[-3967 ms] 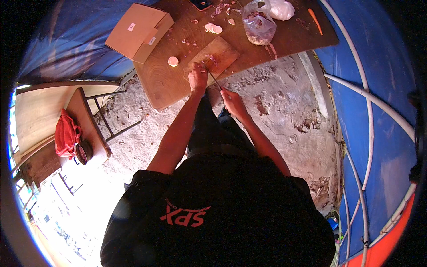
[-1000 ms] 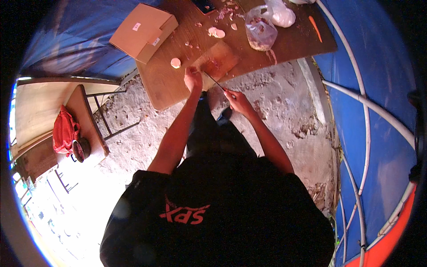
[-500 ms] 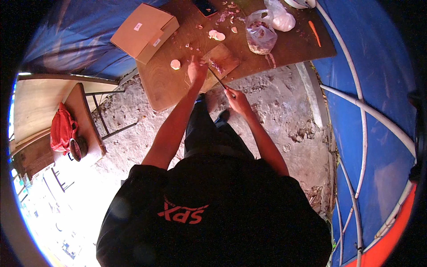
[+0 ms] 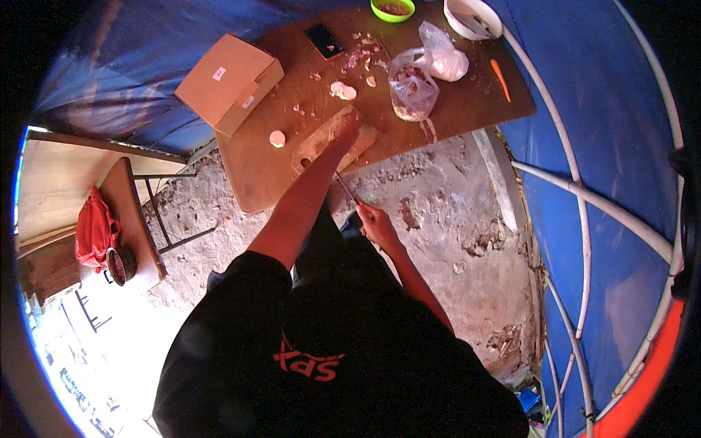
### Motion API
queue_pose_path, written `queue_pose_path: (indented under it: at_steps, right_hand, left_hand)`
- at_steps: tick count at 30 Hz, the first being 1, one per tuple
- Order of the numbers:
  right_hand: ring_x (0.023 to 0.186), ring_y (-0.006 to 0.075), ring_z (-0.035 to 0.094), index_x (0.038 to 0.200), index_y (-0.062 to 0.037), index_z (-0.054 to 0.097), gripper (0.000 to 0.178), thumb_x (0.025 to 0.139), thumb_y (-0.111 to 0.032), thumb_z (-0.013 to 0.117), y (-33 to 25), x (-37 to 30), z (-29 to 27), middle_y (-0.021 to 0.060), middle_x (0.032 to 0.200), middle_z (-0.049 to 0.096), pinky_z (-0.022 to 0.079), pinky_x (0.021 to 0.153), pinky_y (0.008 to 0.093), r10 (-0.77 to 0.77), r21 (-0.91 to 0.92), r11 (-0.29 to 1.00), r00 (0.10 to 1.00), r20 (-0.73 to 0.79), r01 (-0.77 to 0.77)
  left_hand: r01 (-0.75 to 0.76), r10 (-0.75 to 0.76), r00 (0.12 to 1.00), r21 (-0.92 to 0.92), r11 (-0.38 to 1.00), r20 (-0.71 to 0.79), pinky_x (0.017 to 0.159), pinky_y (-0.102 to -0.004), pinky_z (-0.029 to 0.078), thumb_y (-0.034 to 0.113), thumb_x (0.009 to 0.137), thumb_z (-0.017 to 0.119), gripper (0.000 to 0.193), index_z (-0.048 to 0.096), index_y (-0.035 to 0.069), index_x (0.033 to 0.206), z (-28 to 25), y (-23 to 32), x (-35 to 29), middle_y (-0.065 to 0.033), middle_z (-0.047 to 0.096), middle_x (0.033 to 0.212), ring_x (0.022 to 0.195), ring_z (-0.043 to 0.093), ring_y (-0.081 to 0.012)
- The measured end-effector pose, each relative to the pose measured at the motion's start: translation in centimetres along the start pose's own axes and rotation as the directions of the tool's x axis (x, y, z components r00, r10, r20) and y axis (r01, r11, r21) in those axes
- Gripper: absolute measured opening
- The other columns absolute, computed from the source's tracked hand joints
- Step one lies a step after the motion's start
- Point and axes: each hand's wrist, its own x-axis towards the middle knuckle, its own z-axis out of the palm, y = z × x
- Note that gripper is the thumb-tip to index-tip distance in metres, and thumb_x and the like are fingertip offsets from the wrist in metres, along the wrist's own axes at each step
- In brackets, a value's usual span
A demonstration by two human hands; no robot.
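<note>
My right hand (image 4: 376,221) is closed round the handle of a knife (image 4: 346,187), held low beside the table's near edge with its blade slanting up toward the wooden cutting board (image 4: 310,144). My left hand (image 4: 347,124) reaches over the board; its fingers are too indistinct to make out. Left of the board lies a pale, round cut piece (image 4: 277,139), perhaps onion. Beyond the board are more pale pieces (image 4: 342,90) and purplish peel scraps (image 4: 358,57). A clear plastic bag (image 4: 414,91) with reddish bulbs or peel in it stands to the right.
On the brown table (image 4: 248,171) are a cardboard box (image 4: 226,80), a phone (image 4: 324,41), a white plastic bag (image 4: 447,58), a slim orange thing (image 4: 501,80), a green bowl (image 4: 393,10) and a white bowl (image 4: 475,20). A red backpack (image 4: 96,230) rests on a side table. White poles (image 4: 584,193) line the right.
My left hand has moved right and forward, from the board's left side to over it. My right hand has drawn the knife back from the board. The view has shifted, bringing both bowls into sight.
</note>
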Motion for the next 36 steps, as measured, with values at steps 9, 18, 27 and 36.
queue_pose_path:
  at_steps: [9,18,27,36]
  right_hand:
    - [0.045,0.0087,0.052,0.137,-0.0097,0.057,0.046,0.102,-0.038,0.052,-0.8,1.5,-0.9,0.0012,0.058,0.055,0.041,0.043,0.0270,0.034,0.086,0.996,0.999,-0.029,-0.031]
    - [0.039,0.0075,0.045,0.139,-0.0142,0.055,0.046,0.102,-0.040,0.051,-1.4,1.7,-0.6,-0.0011,0.051,0.049,0.037,0.037,0.0258,0.090,0.082,0.993,0.996,0.007,-0.090]
    - [0.043,0.0106,0.051,0.135,-0.0095,0.057,0.049,0.100,-0.044,0.052,-1.7,2.2,0.6,0.0016,0.055,0.053,0.041,0.042,0.0289,0.136,0.110,0.984,0.990,0.032,-0.138]
    - [0.040,0.0087,0.046,0.140,-0.0145,0.054,0.048,0.101,-0.043,0.051,-0.3,3.3,1.1,0.0009,0.054,0.052,0.038,0.039,0.0272,0.088,0.061,0.994,0.996,0.031,-0.090]
  left_hand:
    - [0.375,-0.443,0.869,-0.290,0.880,-0.219,0.070,-0.0399,0.055,0.015,0.070,0.072,0.019,0.067,0.008,0.087,-10.0,1.5,-6.3,-0.0120,0.070,0.076,0.078,0.070,-0.0306]
    - [0.404,-0.422,0.840,-0.126,0.906,-0.340,0.066,-0.0485,0.052,0.014,0.077,0.065,0.008,0.064,0.010,0.084,-9.4,2.6,-12.2,-0.0181,0.068,0.078,0.076,0.067,-0.0386]
    - [0.287,-0.306,0.883,-0.106,0.952,-0.355,0.065,-0.0451,0.052,0.017,0.076,0.070,0.012,0.063,0.009,0.082,-9.7,2.1,-13.0,-0.0133,0.069,0.076,0.074,0.068,-0.0348]
    - [0.327,-0.334,0.879,-0.082,0.942,-0.340,0.064,-0.0461,0.053,0.010,0.076,0.066,0.006,0.061,0.012,0.080,-9.2,1.3,-12.5,-0.0109,0.069,0.072,0.071,0.069,-0.0334]
